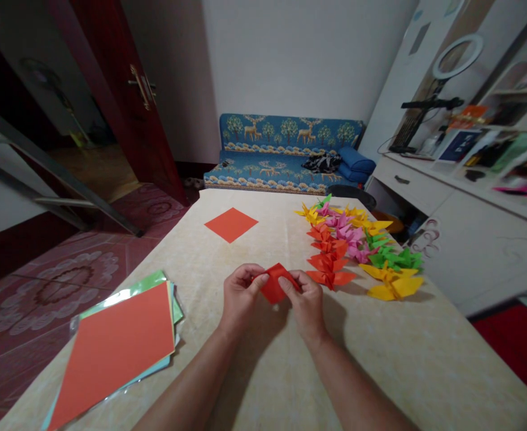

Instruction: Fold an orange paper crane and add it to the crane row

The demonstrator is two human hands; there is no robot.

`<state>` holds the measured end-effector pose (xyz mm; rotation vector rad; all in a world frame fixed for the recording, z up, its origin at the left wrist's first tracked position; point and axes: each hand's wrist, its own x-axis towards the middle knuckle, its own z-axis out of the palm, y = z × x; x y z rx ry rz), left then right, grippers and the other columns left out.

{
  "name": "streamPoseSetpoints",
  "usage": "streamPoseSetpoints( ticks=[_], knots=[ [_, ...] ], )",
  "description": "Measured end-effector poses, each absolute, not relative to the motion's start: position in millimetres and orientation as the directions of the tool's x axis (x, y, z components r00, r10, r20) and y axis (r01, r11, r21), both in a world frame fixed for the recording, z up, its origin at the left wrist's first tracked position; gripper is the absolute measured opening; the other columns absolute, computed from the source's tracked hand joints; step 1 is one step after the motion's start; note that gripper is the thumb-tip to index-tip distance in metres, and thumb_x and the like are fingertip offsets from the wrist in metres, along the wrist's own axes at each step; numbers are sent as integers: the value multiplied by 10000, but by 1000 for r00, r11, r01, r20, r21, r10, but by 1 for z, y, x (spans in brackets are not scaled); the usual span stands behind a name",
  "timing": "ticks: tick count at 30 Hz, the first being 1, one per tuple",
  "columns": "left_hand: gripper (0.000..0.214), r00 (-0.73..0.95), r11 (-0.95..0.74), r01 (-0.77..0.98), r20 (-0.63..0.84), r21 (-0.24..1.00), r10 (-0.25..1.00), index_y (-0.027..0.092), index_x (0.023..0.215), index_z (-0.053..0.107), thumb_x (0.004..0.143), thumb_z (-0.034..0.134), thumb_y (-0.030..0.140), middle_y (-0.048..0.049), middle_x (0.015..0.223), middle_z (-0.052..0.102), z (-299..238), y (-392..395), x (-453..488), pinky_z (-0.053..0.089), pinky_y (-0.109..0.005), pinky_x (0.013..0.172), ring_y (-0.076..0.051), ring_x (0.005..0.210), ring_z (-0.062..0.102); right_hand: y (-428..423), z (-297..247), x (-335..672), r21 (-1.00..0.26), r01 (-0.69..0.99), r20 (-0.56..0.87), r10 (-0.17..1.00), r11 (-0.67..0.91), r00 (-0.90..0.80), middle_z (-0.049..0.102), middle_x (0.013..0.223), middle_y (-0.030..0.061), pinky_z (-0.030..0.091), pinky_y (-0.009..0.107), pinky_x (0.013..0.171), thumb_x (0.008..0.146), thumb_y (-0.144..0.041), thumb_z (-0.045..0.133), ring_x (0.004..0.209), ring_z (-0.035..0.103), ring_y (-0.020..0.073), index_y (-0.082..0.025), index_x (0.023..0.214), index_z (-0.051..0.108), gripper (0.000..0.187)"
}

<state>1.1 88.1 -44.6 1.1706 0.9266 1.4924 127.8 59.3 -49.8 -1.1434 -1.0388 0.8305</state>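
Note:
A small folded piece of red origami paper (274, 286) is held a little above the table between both hands. My left hand (243, 293) pinches its left side, thumb on top. On its right side, my right hand (307, 297) presses with the thumb, the fingers curled behind. A flat square of red paper (231, 225) lies beyond my left hand. To the right of my right hand, several red paper cranes (328, 263) stand in a row, with pink cranes (344, 230), green cranes (395, 258) and yellow cranes (391, 281) beside them.
A stack of coloured paper sheets (119, 347), red on top, lies at the left of the cloth-covered table (272, 365). Past the far edge is a blue patterned sofa (281, 149). A white cabinet (478, 233) stands at the right, and a metal ladder (61, 185) at the left.

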Motion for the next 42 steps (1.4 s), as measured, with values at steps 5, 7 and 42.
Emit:
streamPoseSetpoints(
  ticks=[5, 7, 42],
  knots=[
    [139, 48, -287, -95, 293, 953, 955, 161, 787, 674, 698, 726, 255, -28, 749, 678, -44, 86, 1, 465, -241, 624, -144, 679, 598, 57, -50, 131, -950, 157, 309, 890, 270, 336, 587, 613, -14, 424, 221, 531, 760, -321, 643, 565, 515, 129, -166, 707, 627, 165],
    [146, 52, -308, -69, 312, 949, 949, 161, 805, 670, 709, 723, 256, -29, 750, 675, -44, 85, 0, 460, -239, 616, -138, 668, 588, 56, -51, 131, -935, 203, 343, 881, 290, 326, 586, 609, -18, 417, 215, 528, 766, -310, 641, 563, 514, 127, -170, 708, 628, 152],
    [182, 57, -179, -62, 182, 982, 982, 154, 699, 730, 696, 729, 336, -55, 690, 679, -43, 87, -6, 443, -237, 555, -145, 612, 577, 55, -57, 134, -751, 483, 565, 816, 449, 121, 600, 672, 8, 436, 260, 632, 830, -214, 581, 655, 557, 154, -201, 718, 623, 120]
  ],
)
